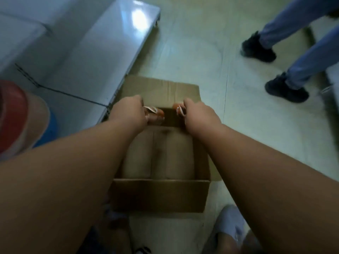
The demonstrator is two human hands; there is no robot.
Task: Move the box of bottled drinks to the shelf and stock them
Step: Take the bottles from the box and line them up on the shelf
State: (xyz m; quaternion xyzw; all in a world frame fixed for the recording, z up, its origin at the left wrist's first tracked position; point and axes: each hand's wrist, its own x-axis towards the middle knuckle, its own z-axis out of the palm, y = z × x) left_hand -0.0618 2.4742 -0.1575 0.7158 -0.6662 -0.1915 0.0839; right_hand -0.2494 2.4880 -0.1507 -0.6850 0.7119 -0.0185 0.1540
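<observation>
An open brown cardboard box sits on the floor below me, its far flap folded outward. Inside lie tan bottled drinks side by side, with orange caps at the far end. My left hand is closed around the orange-capped neck of the left bottle. My right hand is closed on the capped neck of the right bottle. Both forearms reach over the box and hide its side walls.
A low white shelf base runs along the left, touching the box's far left corner. Stocked bottles with red labels show at the left edge. Another person's legs and black shoes stand at the right. My own shoe is near the box.
</observation>
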